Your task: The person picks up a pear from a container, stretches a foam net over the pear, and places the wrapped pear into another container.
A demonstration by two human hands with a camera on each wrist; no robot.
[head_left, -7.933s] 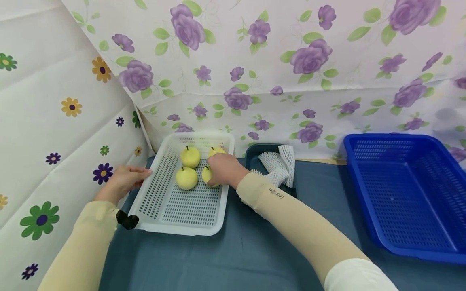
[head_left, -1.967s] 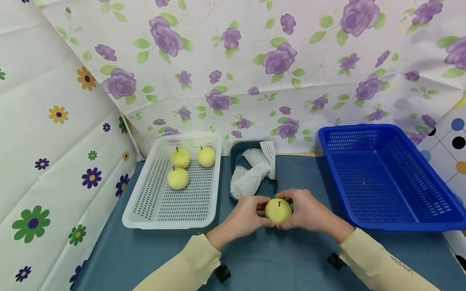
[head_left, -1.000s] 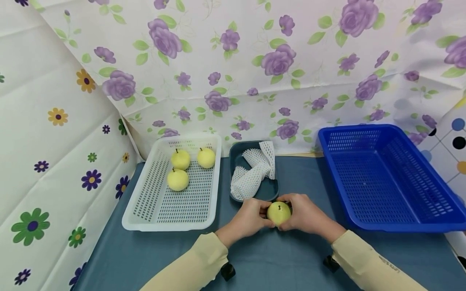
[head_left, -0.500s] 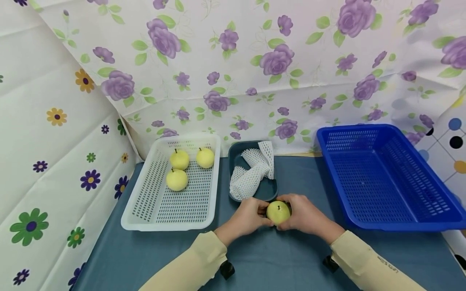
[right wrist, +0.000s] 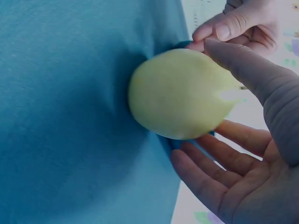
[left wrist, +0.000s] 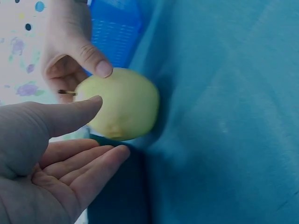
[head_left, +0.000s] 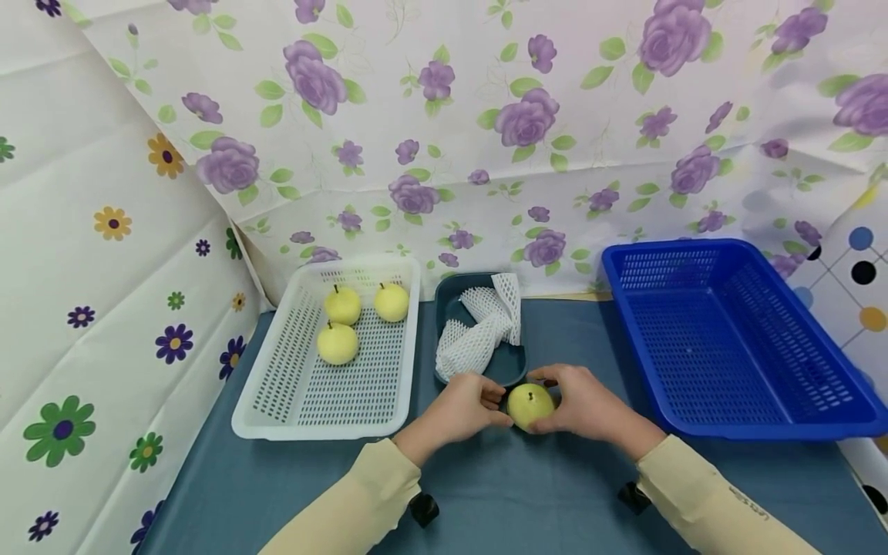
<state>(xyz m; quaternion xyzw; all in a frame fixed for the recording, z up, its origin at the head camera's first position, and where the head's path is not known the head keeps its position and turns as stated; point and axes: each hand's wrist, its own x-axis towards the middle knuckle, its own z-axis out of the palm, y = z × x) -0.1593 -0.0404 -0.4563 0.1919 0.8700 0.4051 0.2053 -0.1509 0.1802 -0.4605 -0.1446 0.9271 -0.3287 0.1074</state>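
A yellow-green pear [head_left: 530, 406] sits stem up on the blue-green cloth between the two hands. My left hand [head_left: 463, 408] is just left of it, thumb and fingers spread apart; the left wrist view shows its palm holding nothing. On the pear's right side is my right hand [head_left: 586, 405], its thumb overlapping the fruit in the head view. In the right wrist view the right fingers [right wrist: 205, 177] lie loose and extended beside the pear [right wrist: 180, 93]. Three more pears, one of them the front pear [head_left: 338, 343], lie in a white perforated basket [head_left: 322, 432] at the left.
Just behind the hands stands a small dark teal tray [head_left: 515, 370] with white foam fruit nets [head_left: 479, 339] in it. A large blue perforated basket [head_left: 728, 362] is at the right. Flower-printed sheets [head_left: 444, 154] rise at the back and left.
The right hand took a pear from the white basket, and both hands held it at the front centre. It came down slightly; now the left hand has drawn back left and the right fingers have loosened.
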